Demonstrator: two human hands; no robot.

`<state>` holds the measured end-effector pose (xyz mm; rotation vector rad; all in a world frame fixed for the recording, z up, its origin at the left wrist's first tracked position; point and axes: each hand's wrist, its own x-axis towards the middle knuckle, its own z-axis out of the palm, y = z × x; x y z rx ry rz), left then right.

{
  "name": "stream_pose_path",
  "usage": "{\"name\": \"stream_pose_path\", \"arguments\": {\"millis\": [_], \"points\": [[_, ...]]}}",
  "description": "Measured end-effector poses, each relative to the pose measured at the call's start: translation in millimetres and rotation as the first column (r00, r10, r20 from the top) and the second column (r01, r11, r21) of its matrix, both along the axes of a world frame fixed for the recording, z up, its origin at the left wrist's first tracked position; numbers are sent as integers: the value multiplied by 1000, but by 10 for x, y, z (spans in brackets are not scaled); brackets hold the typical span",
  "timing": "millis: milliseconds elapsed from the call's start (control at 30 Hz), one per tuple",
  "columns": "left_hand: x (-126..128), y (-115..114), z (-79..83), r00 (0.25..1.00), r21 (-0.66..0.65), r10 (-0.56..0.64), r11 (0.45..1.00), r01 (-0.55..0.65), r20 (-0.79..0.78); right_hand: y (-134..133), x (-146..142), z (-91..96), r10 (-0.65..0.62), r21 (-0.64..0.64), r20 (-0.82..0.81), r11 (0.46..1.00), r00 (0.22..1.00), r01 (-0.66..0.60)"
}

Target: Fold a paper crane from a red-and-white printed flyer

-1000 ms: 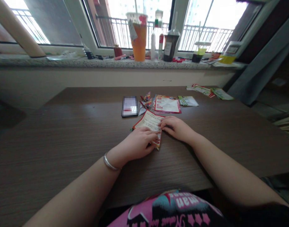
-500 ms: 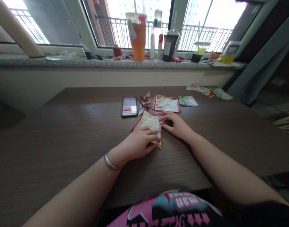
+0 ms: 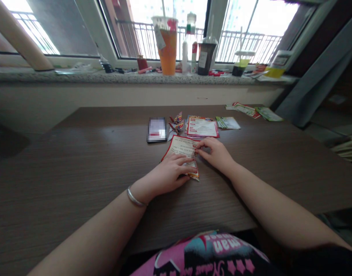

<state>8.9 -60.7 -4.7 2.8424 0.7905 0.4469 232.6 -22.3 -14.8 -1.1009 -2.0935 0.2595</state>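
Note:
A folded printed leaflet [image 3: 181, 147], white with red edges, lies on the dark wooden table [image 3: 78, 161] in front of me. My left hand [image 3: 167, 175] rests flat on its near part, fingers stretched across the paper, a silver bangle on the wrist. My right hand [image 3: 214, 151] is at the leaflet's right edge, its fingertips pinched together on the fold. Just beyond lie a small folded paper figure [image 3: 176, 123] and a stack of similar leaflets [image 3: 202, 127].
A phone [image 3: 157, 129] lies left of the paper figure. More leaflets [image 3: 228, 122] and flyers [image 3: 253, 110] lie farther right. On the stone windowsill [image 3: 78, 76] stand an orange drink cup [image 3: 167, 44], a bottle [image 3: 190, 44], a dark cup [image 3: 206, 53] and small items.
My right hand has shifted up along the leaflet's right edge, from lying over it to pinching its fold. The left hand has stayed pressed on the paper.

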Motion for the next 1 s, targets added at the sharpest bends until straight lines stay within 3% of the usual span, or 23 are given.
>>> {"name": "stream_pose_path", "arguments": {"millis": [367,767,1000], "points": [[-24,13,-28,998,-1,12,1000,-12,-56,-86,-7,53,-62,-41,37,997,997,64],[-39,8,-36,976,21,172,985,-171,-132,-79,-23,29,-94,-142,-140,987,986,74],[-52,9,-103,977,33,190,982,-188,-100,-89,-42,31,-100,-145,-32,985,994,95]]}}
